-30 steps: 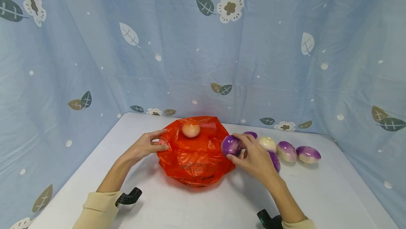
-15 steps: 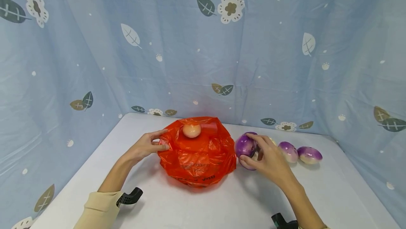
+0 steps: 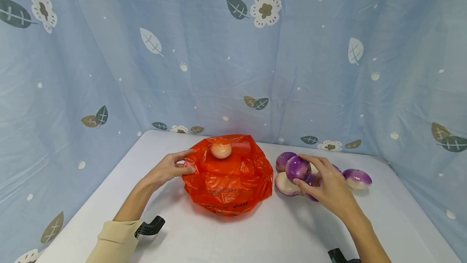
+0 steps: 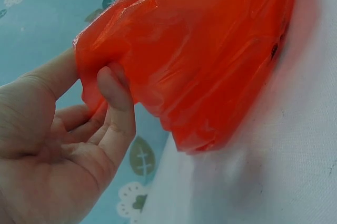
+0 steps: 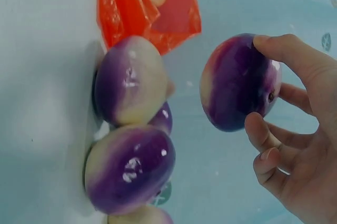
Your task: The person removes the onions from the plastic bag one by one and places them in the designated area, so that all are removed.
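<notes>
My left hand (image 3: 168,169) pinches the left edge of a red plastic bag (image 3: 228,184) that gapes toward me on the table. In the left wrist view the thumb and fingers (image 4: 120,103) grip its thin film. Inside the bag sits a round peach-coloured thing (image 3: 221,150) with a pointed tip. My right hand (image 3: 330,188) holds a glossy purple turnip (image 3: 298,169) between thumb and fingertips, to the right of the bag. The right wrist view shows this turnip (image 5: 237,84) raised beside other turnips, among them two purple-and-white ones (image 5: 131,79).
Several turnips lie grouped right of the bag, including a mostly white one (image 3: 285,184), a purple one (image 3: 284,160) and one at the far right (image 3: 357,178). A blue patterned curtain (image 3: 204,64) hangs behind the white table (image 3: 219,238).
My right hand has carried the turnip rightward, from the bag's right edge to over the turnip group, uncovering turnips behind it. The left hand and bag have stayed nearly still.
</notes>
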A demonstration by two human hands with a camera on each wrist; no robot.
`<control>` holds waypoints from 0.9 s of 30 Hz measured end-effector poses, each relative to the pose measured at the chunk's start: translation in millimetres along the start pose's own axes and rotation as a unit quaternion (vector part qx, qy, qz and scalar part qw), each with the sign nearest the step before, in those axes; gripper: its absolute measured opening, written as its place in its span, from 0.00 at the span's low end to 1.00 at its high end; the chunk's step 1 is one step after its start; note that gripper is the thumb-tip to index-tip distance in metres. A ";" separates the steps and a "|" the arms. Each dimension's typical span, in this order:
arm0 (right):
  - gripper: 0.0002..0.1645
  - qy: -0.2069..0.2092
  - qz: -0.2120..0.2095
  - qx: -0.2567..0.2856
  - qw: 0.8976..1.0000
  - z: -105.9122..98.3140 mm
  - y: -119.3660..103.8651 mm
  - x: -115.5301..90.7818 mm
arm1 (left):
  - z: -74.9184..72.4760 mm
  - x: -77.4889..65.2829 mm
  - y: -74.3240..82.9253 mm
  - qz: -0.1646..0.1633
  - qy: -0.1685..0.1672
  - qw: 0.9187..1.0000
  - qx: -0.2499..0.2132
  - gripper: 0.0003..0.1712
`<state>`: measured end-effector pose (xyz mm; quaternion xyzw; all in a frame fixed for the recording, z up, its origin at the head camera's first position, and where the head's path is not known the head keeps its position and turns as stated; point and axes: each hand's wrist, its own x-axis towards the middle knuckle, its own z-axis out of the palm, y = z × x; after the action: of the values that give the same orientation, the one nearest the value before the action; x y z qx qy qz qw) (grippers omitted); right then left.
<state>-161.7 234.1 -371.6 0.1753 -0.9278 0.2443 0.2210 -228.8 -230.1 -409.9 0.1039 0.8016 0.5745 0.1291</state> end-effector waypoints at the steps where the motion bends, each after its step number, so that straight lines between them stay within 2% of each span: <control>1: 0.41 -0.001 0.001 0.004 1.000 -1.1 1.4 -0.7 | 0.2 0.1 -0.2 0.000 -0.001 1.000 -0.003 0.45; 9: 0.40 0.006 0.006 -0.002 1.000 -17.6 16.3 -3.0 | -0.5 0.9 -0.9 -0.001 -0.003 1.000 -0.005 0.46; 17: 0.40 -0.021 0.039 -0.005 0.999 -37.0 36.1 -5.1 | -1.6 0.2 0.5 -0.003 -0.005 1.000 -0.006 0.46; 27: 0.41 -0.056 0.061 -0.031 0.996 -46.7 54.2 -9.7 | -0.9 0.4 -0.1 -0.008 0.001 1.000 0.008 0.46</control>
<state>-161.9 305.4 -360.2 0.1252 -0.9547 0.2187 0.1586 -229.5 -230.8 -409.8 0.0983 0.8073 0.5668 0.1319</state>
